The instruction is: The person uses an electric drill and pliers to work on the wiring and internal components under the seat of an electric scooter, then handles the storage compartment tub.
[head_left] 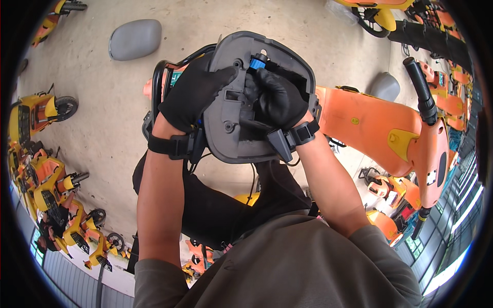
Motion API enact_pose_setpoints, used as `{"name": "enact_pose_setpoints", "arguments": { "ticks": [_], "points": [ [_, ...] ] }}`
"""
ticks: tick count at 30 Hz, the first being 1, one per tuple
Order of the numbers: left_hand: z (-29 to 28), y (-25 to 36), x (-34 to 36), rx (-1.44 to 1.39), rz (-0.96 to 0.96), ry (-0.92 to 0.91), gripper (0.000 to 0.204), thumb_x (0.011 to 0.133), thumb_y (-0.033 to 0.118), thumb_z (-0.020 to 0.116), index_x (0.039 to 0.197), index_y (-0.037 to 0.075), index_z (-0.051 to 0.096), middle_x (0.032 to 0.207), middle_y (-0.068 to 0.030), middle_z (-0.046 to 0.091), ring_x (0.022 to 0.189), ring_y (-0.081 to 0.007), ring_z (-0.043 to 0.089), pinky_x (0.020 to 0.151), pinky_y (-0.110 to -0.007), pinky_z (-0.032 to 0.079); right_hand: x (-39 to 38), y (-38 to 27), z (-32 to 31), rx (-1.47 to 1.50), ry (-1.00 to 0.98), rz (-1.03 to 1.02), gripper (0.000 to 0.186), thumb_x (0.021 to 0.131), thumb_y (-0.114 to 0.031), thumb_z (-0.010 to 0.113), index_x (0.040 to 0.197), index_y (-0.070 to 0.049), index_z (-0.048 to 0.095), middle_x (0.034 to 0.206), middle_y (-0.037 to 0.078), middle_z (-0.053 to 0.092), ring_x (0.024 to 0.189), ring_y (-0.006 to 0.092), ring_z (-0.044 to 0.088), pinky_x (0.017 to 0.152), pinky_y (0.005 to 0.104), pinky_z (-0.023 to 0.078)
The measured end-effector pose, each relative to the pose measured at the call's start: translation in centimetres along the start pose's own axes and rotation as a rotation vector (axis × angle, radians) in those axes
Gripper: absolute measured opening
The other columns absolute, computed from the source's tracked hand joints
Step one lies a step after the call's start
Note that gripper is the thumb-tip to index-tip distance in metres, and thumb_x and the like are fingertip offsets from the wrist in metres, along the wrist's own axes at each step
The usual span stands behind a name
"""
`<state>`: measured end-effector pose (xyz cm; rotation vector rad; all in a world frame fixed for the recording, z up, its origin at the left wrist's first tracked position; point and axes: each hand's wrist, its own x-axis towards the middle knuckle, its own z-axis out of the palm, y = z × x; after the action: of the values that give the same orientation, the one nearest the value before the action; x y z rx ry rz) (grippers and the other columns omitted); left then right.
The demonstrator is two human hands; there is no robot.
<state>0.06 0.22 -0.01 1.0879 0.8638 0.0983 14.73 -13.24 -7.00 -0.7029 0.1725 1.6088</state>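
Left hand point(197, 92) grips shell point(224, 110), thumb on top; right hand point(280, 97) curled in its recess, can't tell if holding blue part point(258, 62). Shell could tip if left grip slips; wrist strap point(304, 133) might snag the rim. Scooter point(367, 115) just beside, could get knocked.

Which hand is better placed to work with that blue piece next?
Probably the right hand: it is inside the grey shell's opening, its thumb right by the blue piece. The left hand seems busy steadying the shell's left side.
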Motion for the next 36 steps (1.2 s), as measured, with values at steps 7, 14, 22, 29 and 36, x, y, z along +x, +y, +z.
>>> {"name": "enact_pose_setpoints", "arguments": {
  "ticks": [7, 14, 22, 29, 36],
  "points": [
    [0.1, 0.1, 0.1, 0.050, 0.012, -0.002, 0.032, 0.085, 0.015, 0.058, 0.113, -0.002, 0.056, 0.095, -0.0074, 0.064, 0.080, -0.0118, 0.060, 0.070, -0.026, 0.050, 0.7, 0.4, -0.1, 0.036, 0.060, 0.007, 0.030, 0.098, -0.028, 0.043, 0.110, -0.003, 0.055, 0.094, 0.006, 0.061, 0.084, 0.0141, 0.058, 0.077, 0.0282, 0.050],
    [0.6, -0.2, 0.4, -0.091, 0.035, -0.026, 0.029, 0.085, 0.015, 0.055, 0.109, -0.003, 0.057, 0.093, -0.0070, 0.063, 0.079, -0.0126, 0.060, 0.070, -0.026, 0.050, 0.1, -0.3, 1.3, -0.184, 0.210, 0.053, 0.027, 0.094, -0.032, 0.052, 0.101, -0.007, 0.058, 0.080, 0.000, 0.058, 0.068, 0.0092, 0.051, 0.063, 0.0231, 0.046],
    [0.5, -0.4, 0.1, -0.048, 0.069, -0.024, 0.029, 0.085, 0.015, 0.056, 0.109, -0.001, 0.058, 0.087, -0.0039, 0.062, 0.075, -0.0102, 0.058, 0.068, -0.026, 0.049, -2.8, -10.4, 1.8, -1.077, 0.250, -0.119, 0.028, 0.087, -0.018, 0.061, 0.110, -0.001, 0.058, 0.085, 0.003, 0.061, 0.072, 0.0089, 0.057, 0.064, 0.0219, 0.049],
    [0.6, -0.1, 0.2, 0.092, 0.050, 0.012, 0.031, 0.083, 0.017, 0.058, 0.108, -0.001, 0.058, 0.084, -0.0042, 0.062, 0.072, -0.0108, 0.057, 0.065, -0.026, 0.047, 1.4, -8.9, 1.6, -2.123, 0.054, -0.390, 0.074, 0.069, -0.031, 0.074, 0.130, -0.005, 0.042, 0.108, 0.021, 0.061, 0.103, 0.0365, 0.058, 0.089, 0.0400, 0.045],
    [-0.2, -0.2, 0.2, 0.030, 0.028, 0.006, 0.028, 0.084, 0.015, 0.060, 0.107, -0.001, 0.059, 0.089, -0.0068, 0.065, 0.075, -0.0125, 0.061, 0.067, -0.026, 0.050, 2.9, -9.0, 2.6, -1.968, 0.001, -0.223, 0.058, 0.069, -0.029, 0.071, 0.116, -0.003, 0.051, 0.102, 0.019, 0.063, 0.099, 0.0337, 0.060, 0.085, 0.0383, 0.046]
  ]
}}
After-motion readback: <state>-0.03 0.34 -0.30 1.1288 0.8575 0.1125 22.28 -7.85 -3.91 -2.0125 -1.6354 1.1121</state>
